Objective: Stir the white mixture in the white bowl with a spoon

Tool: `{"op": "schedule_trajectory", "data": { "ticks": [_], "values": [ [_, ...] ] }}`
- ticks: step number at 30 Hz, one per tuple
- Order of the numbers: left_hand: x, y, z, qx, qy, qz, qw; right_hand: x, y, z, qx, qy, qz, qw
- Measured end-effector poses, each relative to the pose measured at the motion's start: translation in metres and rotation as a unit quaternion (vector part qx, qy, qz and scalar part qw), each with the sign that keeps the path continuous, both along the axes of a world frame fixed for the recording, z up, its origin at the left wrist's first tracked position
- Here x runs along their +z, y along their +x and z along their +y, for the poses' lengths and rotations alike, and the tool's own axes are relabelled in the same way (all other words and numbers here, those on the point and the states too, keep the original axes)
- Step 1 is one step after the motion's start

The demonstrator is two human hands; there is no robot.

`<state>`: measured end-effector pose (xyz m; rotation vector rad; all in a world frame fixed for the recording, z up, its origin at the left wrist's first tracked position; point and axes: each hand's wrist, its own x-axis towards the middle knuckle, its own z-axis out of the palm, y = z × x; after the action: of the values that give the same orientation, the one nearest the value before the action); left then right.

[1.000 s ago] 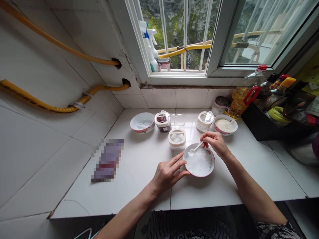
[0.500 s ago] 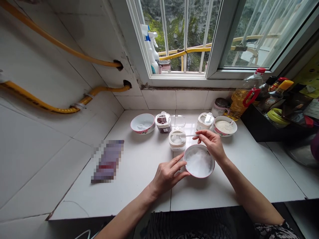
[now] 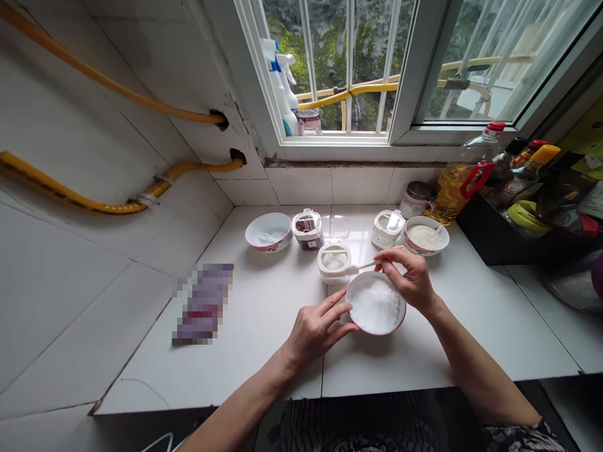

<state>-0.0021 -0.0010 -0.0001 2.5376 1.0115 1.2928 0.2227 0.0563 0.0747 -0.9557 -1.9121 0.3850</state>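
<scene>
With thumb and fingers on its left side, my left hand (image 3: 318, 329) steadies a pink-rimmed bowl (image 3: 378, 333) full of white granules (image 3: 375, 304). My right hand (image 3: 411, 279) pinches the handle of a small white spoon (image 3: 362, 267), whose end hangs between the bowl and a clear jar (image 3: 333, 275). That jar has its lid (image 3: 335, 227) flipped back and holds some white contents. Behind it on the left is a similar jar (image 3: 307, 237) of dark reddish pieces.
A bowl (image 3: 269, 246) stands at the back left. At the back right are a white-lidded jar (image 3: 387, 230), a flowered bowl (image 3: 426, 252) of pale grain, a dark-lidded jar (image 3: 417, 199) and an oil bottle (image 3: 455, 188). A blurred purple packet (image 3: 202, 307) lies left.
My right hand has drawn the spoon out of the open jar, back and down toward the bowl. My left hand keeps its place on the bowl.
</scene>
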Motion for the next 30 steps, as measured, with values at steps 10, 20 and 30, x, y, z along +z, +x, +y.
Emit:
{"op": "schedule_trajectory", "data": {
  "ticks": [10,20,30],
  "values": [
    [0.004,0.0,-0.001,0.007,0.001,0.017,1.0,-0.014,-0.001,0.004,0.098,-0.031,-0.151,0.983],
    [0.002,0.0,-0.001,0.01,0.004,0.014,1.0,-0.004,0.004,0.005,0.069,-0.235,-0.019,0.969],
    [0.003,0.001,0.0,-0.004,0.009,-0.002,1.0,-0.004,0.007,0.014,0.049,-0.402,0.149,0.902]
  ]
}}
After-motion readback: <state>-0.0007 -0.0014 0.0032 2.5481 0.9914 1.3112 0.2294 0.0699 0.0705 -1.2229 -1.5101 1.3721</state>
